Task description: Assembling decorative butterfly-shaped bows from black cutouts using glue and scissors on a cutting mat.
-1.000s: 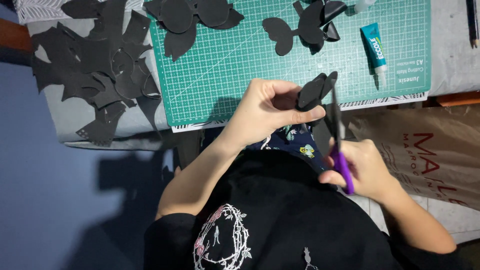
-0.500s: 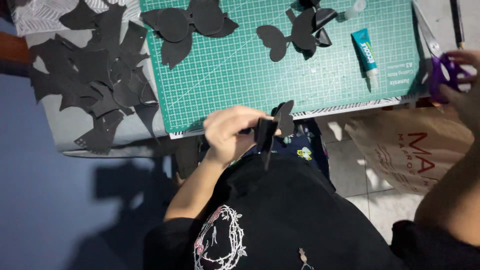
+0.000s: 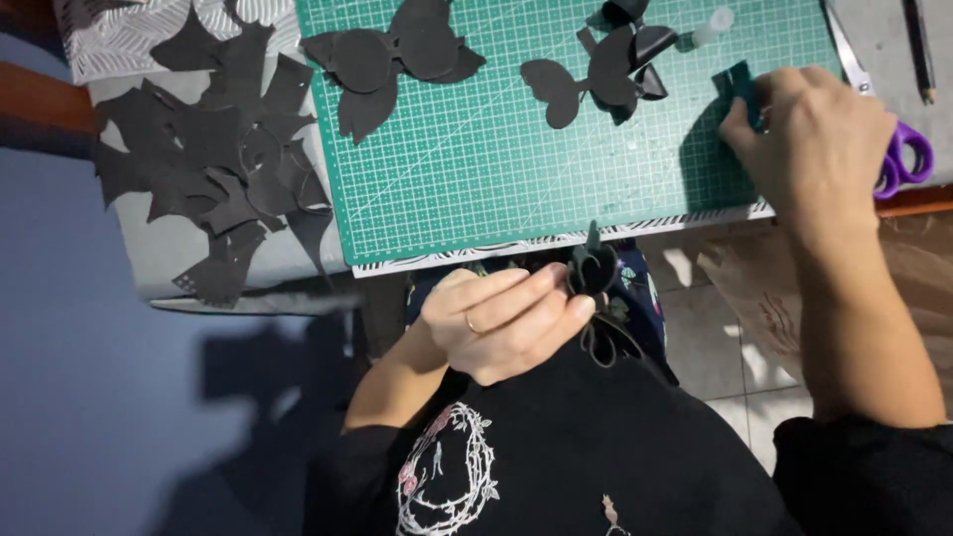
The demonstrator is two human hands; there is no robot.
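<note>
The left hand [image 3: 506,323] sits low in the view, just off the near edge of the green cutting mat [image 3: 476,179], its fingers curled shut and pinching a small folded piece of black paper [image 3: 594,270] that sticks out at its 2 o'clock side, over the lap. The right hand [image 3: 814,139] lies at 2 o'clock from the left, palm down on the mat's right edge, with fingers bent around a teal glue tube [image 3: 740,87], of which only one end shows; how firmly it grips cannot be told. Just beyond the knuckles, at 3 o'clock, purple-handled scissors [image 3: 898,149] rest on the grey surface, blades pointing to 12 o'clock. At 10 o'clock from the right hand a black butterfly cutout [image 3: 596,79] lies on the mat with a white cap [image 3: 713,24] near it. Farther toward 9 o'clock rests a larger black cutout [image 3: 392,60]. Off the mat's left edge, a heap of black paper scraps [image 3: 213,169] covers the grey table [image 3: 169,260].
</note>
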